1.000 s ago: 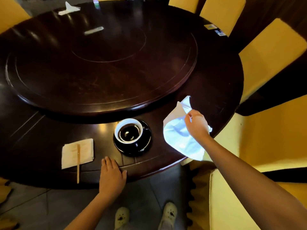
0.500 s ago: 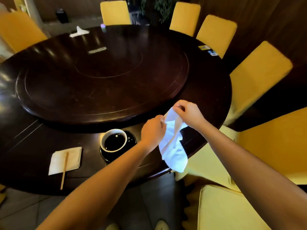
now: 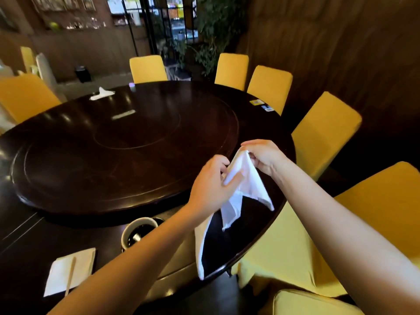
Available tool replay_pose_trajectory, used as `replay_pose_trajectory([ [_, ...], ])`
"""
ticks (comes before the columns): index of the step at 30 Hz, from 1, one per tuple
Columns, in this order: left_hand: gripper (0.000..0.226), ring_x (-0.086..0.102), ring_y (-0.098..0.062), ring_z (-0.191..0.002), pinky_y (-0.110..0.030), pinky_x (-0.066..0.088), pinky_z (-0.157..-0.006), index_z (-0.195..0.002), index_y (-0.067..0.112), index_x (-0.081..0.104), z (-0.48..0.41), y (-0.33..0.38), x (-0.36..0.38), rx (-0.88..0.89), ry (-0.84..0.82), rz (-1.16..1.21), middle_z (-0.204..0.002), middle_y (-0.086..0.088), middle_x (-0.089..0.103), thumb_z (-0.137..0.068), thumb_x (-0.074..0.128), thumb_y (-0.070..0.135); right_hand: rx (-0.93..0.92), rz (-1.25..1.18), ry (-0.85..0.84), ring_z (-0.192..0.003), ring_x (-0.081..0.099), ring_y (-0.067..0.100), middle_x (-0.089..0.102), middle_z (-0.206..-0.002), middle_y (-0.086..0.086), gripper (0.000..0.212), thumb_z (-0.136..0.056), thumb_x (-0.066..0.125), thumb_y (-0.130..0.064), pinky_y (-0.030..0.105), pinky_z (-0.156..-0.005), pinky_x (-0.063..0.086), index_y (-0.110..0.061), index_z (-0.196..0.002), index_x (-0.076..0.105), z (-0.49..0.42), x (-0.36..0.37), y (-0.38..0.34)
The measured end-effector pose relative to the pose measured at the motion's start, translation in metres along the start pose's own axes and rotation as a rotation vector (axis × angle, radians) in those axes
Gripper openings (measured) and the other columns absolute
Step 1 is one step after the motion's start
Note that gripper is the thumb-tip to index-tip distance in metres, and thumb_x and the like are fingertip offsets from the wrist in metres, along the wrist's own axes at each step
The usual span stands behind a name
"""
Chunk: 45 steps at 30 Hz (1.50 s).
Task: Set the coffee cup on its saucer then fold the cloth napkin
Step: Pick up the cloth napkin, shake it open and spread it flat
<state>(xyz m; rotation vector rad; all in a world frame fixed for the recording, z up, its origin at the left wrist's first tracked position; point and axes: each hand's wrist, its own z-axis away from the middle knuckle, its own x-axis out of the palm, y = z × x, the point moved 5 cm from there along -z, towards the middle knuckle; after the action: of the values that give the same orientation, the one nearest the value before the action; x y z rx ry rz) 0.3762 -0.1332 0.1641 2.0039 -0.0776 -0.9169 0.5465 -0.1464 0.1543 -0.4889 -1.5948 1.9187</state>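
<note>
A white cloth napkin (image 3: 248, 178) hangs in the air above the near right edge of the round dark table (image 3: 113, 155). My left hand (image 3: 211, 185) pinches its upper left part and my right hand (image 3: 263, 155) pinches its top corner; the two hands are close together. The lower corners dangle loose, one strip reaching down to the table rim. The white coffee cup (image 3: 138, 230), holding dark coffee, sits on its black saucer (image 3: 160, 220) near the front edge. My left forearm hides part of both.
A paper napkin (image 3: 70, 269) with a wooden stirrer (image 3: 71, 275) lies at the front left. A raised turntable fills the table's middle, with a white wrapper (image 3: 123, 114) on it. Another white napkin (image 3: 101, 93) lies at the far rim. Yellow chairs (image 3: 325, 130) ring the table.
My left hand left the table edge and took hold of the napkin beside my right hand. Both hands raised it. The view tilted upward, showing more of the room.
</note>
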Motion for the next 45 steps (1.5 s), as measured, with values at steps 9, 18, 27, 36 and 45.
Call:
replay_pose_trajectory([
  [9,0.073,0.037,-0.017,-0.124,-0.034,0.054,-0.082,-0.137,0.029,0.029,-0.001,0.013,0.004,0.324,0.019,-0.298,-0.141,0.000,0.032,-0.077,0.070,0.028,0.077,-0.146,0.111,-0.030,0.056,0.005,0.057,-0.052,0.012,0.022,-0.089,0.044,0.011,0.017,-0.032,0.045,0.002,-0.069,0.051,-0.009,0.008,-0.028],
  [18,0.096,0.029,-0.029,-0.128,-0.042,0.042,-0.096,-0.142,0.020,0.026,-0.037,-0.013,-0.006,0.488,0.073,-0.587,-0.148,-0.012,0.025,-0.063,0.081,0.024,0.109,-0.329,0.107,-0.050,0.062,0.011,0.051,-0.073,0.015,0.020,-0.092,0.041,0.009,0.018,-0.036,0.049,0.005,-0.075,0.050,-0.013,0.019,-0.052],
  [27,0.020,0.067,-0.017,-0.077,-0.027,0.053,-0.066,-0.086,0.018,0.075,-0.075,-0.014,-0.048,0.360,0.348,-0.254,-0.083,0.001,0.074,-0.076,0.063,0.005,0.087,-0.235,0.057,-0.071,0.060,0.015,0.058,-0.082,0.016,0.009,-0.088,0.052,0.006,0.022,-0.056,0.057,0.005,-0.083,0.059,-0.007,0.033,-0.047],
  [36,0.028,0.035,-0.010,-0.048,-0.025,0.028,-0.049,-0.057,0.011,0.049,-0.141,-0.011,-0.080,0.044,0.201,0.073,-0.050,0.004,0.038,-0.079,0.064,0.019,-0.241,0.288,-0.411,-0.112,0.059,0.010,0.060,-0.125,-0.002,0.068,-0.075,0.069,-0.050,0.032,-0.099,0.046,-0.024,-0.132,0.043,0.016,0.078,-0.061],
  [45,0.026,0.033,-0.006,-0.048,-0.021,0.025,-0.049,-0.060,0.010,0.053,-0.160,-0.008,-0.097,0.238,0.007,0.044,-0.050,0.006,0.035,-0.075,0.072,0.018,-0.656,0.424,0.254,-0.056,0.033,0.012,0.037,-0.059,-0.001,0.035,-0.094,0.040,-0.009,0.030,-0.057,0.026,-0.016,-0.060,0.034,0.005,0.073,-0.135],
])
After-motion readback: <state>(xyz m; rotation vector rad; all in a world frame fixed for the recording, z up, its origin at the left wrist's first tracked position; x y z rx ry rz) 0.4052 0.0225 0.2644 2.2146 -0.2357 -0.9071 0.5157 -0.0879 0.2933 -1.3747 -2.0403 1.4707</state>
